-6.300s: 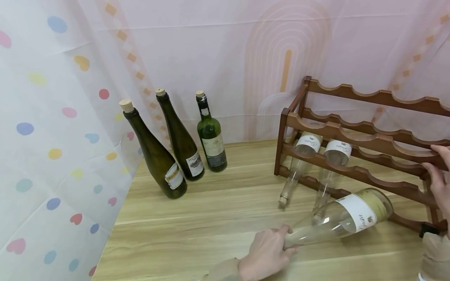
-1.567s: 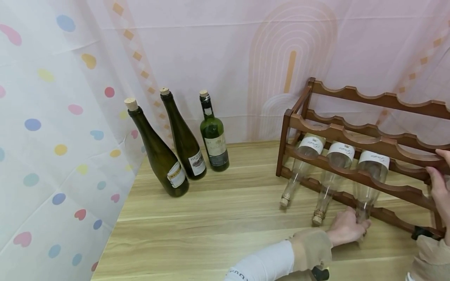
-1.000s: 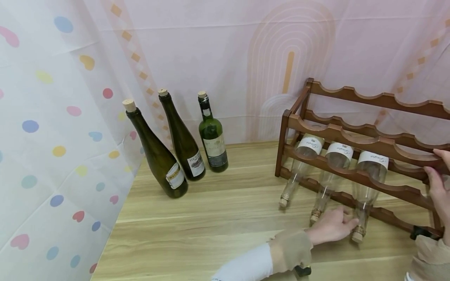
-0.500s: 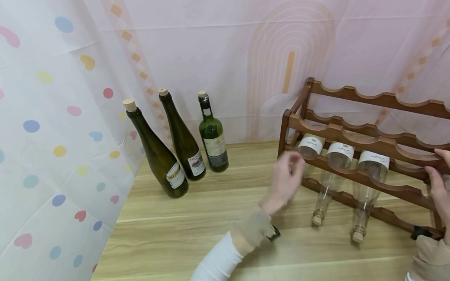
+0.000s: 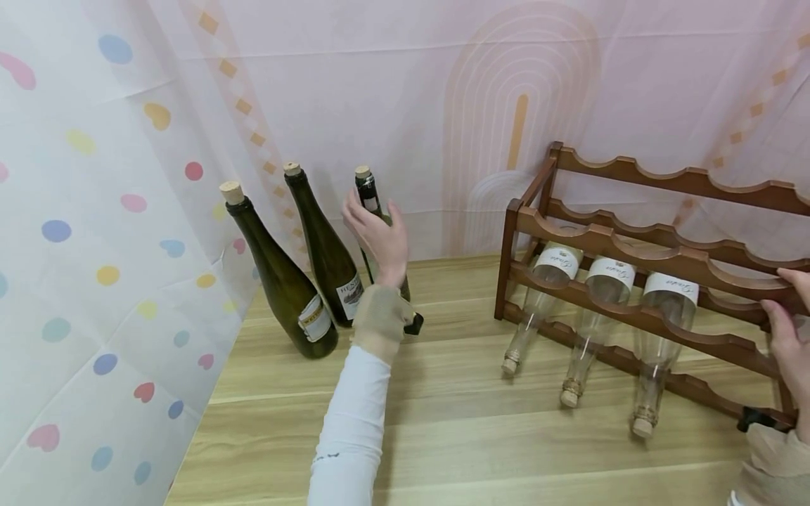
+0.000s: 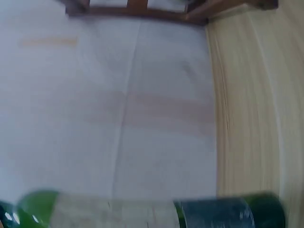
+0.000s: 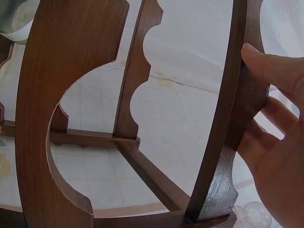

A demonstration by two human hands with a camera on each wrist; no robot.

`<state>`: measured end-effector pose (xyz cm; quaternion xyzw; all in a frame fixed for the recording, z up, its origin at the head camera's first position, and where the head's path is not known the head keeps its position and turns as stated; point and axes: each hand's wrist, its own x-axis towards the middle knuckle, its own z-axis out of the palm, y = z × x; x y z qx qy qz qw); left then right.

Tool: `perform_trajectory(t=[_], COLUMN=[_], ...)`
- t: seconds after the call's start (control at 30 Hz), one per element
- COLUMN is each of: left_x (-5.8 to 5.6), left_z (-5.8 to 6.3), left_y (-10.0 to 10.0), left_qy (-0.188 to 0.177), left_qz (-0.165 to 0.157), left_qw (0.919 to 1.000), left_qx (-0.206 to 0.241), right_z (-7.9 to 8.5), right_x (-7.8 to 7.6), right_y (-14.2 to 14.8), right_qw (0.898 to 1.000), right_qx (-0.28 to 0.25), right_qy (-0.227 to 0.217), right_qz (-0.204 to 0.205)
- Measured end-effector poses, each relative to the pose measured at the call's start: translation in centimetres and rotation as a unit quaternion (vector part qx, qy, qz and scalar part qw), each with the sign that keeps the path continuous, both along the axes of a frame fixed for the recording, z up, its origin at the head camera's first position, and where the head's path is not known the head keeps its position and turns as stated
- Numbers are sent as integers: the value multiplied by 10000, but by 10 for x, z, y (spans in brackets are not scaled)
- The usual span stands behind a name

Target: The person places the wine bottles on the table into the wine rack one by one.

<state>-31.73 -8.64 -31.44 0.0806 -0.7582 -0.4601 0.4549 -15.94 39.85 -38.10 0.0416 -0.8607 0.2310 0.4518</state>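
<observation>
My left hand [image 5: 382,242] is at the neck of a short green wine bottle [image 5: 369,188], fingers loosely spread on either side; whether skin meets glass cannot be told. The hand covers most of that bottle in the head view, while its body [image 6: 114,212] lies along the lower edge of the left wrist view. At the far right, my right hand [image 5: 794,330] grips a front rail of the brown wooden wine rack [image 5: 683,263]. In the right wrist view, thumb and fingers [image 7: 268,69] wrap the rail [image 7: 232,123].
Two taller dark bottles, one labelled white and gold [image 5: 285,288] and one beside it [image 5: 325,246], stand corked at the left. Three clear corked bottles [image 5: 550,274] lie in the rack's lower tier, necks toward me. The wooden tabletop [image 5: 455,393] meets a patterned cloth backdrop [image 5: 405,84].
The third clear bottle went into the rack's lower tier. My left hand then let go and moved left to the short green bottle. The right hand stayed on the rack.
</observation>
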Motion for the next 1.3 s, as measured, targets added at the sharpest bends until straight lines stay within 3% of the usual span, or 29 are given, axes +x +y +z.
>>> perform_trajectory(t=[0.1,0.17,0.33,0.4,0.57,0.63,0.83,0.93,1.1,1.3], left_x=[-11,-16,-23,-23,-23,-22,-13,-6,9,29], left_z=[0,-1,-2,-2,-6,-7,-10,-13,-19,-20], left_y=[-12,-17,-25,-25,-25,-25,-24,-24,-25,-22], left_qy=[-194,-425,-814,-862,-892,-822,-611,-443,-86,686], left_qz=[-89,-140,-324,-383,-401,-380,-205,-183,-206,-238], left_qw=[9997,9990,9960,9952,9947,9953,9971,9981,9992,9973], left_qx=[107,61,-169,-250,-330,-349,-407,-386,-339,65], right_z=[-25,-22,12,10,-20,-16,37,52,61,70], right_x=[-16,-13,10,9,-11,-9,24,32,33,31], right_y=[29,24,-18,-16,17,13,-51,-71,-82,-103], right_qw=[9997,9998,9997,9998,9997,9997,9992,9989,9987,9961], right_qx=[127,83,-196,-153,-101,-125,-318,-281,-7,549], right_qy=[189,160,105,107,236,210,206,370,500,697], right_qz=[-56,-64,-71,-81,-57,-26,137,75,-95,-11])
